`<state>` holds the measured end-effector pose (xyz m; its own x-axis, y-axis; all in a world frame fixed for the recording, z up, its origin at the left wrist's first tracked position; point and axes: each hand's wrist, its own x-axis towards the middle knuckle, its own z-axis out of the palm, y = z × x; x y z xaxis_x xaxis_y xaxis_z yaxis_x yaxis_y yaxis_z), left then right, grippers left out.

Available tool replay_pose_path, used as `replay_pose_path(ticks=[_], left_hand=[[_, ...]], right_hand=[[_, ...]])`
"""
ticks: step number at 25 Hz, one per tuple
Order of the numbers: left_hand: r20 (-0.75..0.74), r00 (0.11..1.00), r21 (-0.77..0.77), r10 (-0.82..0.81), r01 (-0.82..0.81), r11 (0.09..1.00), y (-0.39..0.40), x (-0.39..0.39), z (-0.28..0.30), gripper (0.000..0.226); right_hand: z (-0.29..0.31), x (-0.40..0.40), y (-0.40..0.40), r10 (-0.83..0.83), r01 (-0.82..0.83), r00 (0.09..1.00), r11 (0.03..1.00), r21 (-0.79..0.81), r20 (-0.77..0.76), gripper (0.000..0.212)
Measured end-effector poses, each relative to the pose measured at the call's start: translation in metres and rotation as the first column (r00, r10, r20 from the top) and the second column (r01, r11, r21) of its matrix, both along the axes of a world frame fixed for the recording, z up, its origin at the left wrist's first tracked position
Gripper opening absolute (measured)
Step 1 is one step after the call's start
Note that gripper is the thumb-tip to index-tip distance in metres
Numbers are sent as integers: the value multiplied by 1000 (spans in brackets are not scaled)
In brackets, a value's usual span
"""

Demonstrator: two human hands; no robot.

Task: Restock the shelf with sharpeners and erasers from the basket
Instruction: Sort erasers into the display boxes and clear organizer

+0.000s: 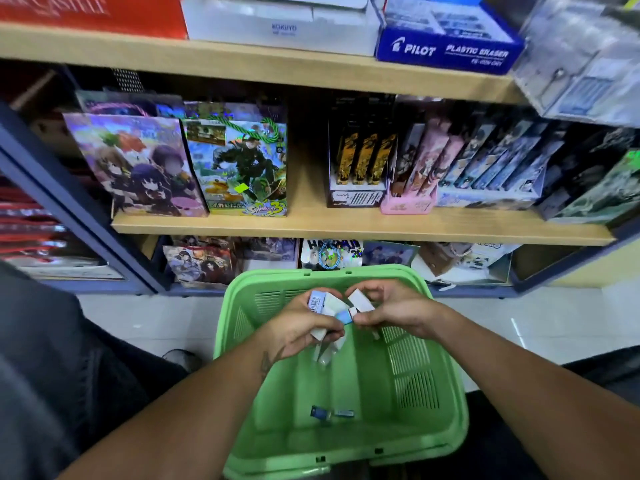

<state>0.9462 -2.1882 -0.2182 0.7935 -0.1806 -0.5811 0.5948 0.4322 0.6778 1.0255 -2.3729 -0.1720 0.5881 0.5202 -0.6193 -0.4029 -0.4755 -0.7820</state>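
Your left hand [298, 327] is curled round a bunch of white erasers [327, 306] over the green basket [446, 393]; right hand [391, 311] pinches another eraser [360, 301] btwn thumb & fingers. Two small blue items [330, 413] lie on the basket floor, shelf [346, 225] just beyond.

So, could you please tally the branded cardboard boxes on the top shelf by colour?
Red cardboard box: 1
White Kokuyo cardboard box: 1
Blue Pilot plastic-eraser cardboard box: 1
Total: 3
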Motion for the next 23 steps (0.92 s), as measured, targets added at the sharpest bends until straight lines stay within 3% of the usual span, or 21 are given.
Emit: replay_pose_path(ticks=[4, 7, 10, 15, 18, 20, 23], left_hand=[[113, 993, -11, 30, -29, 1000, 6, 18, 39, 49], [206, 978, 38, -23, 15, 999, 16, 29, 79, 45], [285, 956, 91, -70, 45, 995, 32, 40, 124, 46], [453, 888, 155, -76, 6, 988, 57, 46, 192, 45], [521, 845, 166, -116, 33, 986, 64, 43, 231, 46], [568, 809, 193, -152, 48, 980, 62, 41, 261, 44], [656, 740, 198, -146, 18, 980, 61, 43, 306, 43]], right_hand=[[47, 16, 6, -20, 17, 999, 994, 105, 33, 46], [86, 24, 11, -40, 27, 996, 986, 165, 76, 50], [124, 24, 19, -124, 76, 980, 958, 275, 159, 40], [170, 9, 36, -402, 250, 869, 861, 443, 291, 31], [204, 0, 43, -464, 282, 867, 760, 585, 185, 27], [231, -1, 40, -466, 249, 865, 723, 644, 187, 26], [271, 3, 40, -483, 149, 802, 731, 666, 350, 24]])
